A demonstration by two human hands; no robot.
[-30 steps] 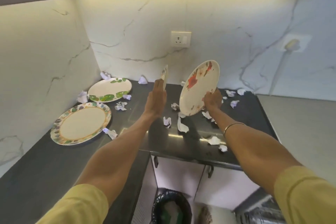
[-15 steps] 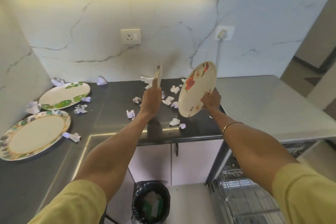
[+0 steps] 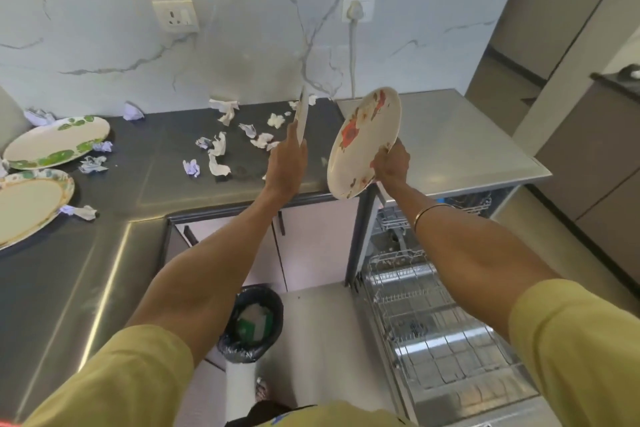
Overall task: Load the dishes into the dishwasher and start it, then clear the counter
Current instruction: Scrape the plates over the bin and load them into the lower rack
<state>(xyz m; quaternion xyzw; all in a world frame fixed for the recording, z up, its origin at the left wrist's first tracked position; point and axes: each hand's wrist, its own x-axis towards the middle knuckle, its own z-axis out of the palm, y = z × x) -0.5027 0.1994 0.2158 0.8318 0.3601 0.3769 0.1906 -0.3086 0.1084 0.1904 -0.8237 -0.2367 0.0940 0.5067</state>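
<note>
Our right grip point(image 3: 390, 165) pinches the floral plate point(image 3: 363, 142) at its right rim; our left grip point(image 3: 287, 163) clasps an edge-on plate point(image 3: 302, 118) from below.

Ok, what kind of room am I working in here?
Most likely a home kitchen: a dark counter along a marble wall, an open dishwasher with wire racks on the right, and a lined bin on the floor by the cabinets.
</note>
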